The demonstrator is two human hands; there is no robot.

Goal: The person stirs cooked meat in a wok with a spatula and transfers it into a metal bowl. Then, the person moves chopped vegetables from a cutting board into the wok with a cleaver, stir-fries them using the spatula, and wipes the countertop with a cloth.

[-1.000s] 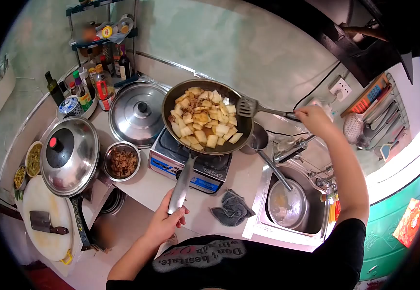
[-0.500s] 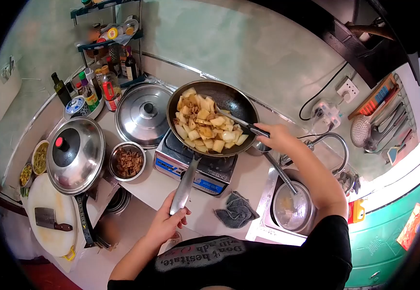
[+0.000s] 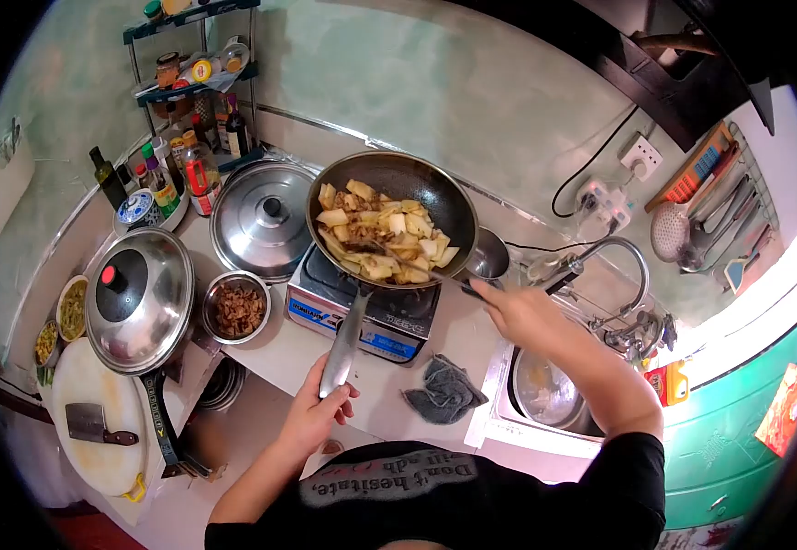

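My left hand is closed round the metal handle of a dark wok, which sits tilted on the portable stove. Pale sliced chunks mixed with brown bits fill the lower left of the wok. At the wok's right edge, my right hand grips the dark handle of a spatula. Its metal shaft crosses the rim, and its blade is partly buried in the food. Left of the stove stands a steel bowl of brown meat pieces.
A lidded pan and a steel lid are on the left, near a cleaver on a white cutting board. A grey cloth lies before the stove. On the right is a sink with a pot under the faucet.
My right hand has moved down and slightly right, drawing the spatula from the food's upper right into its lower part. The chunks have shifted. My left hand still grips the wok handle.
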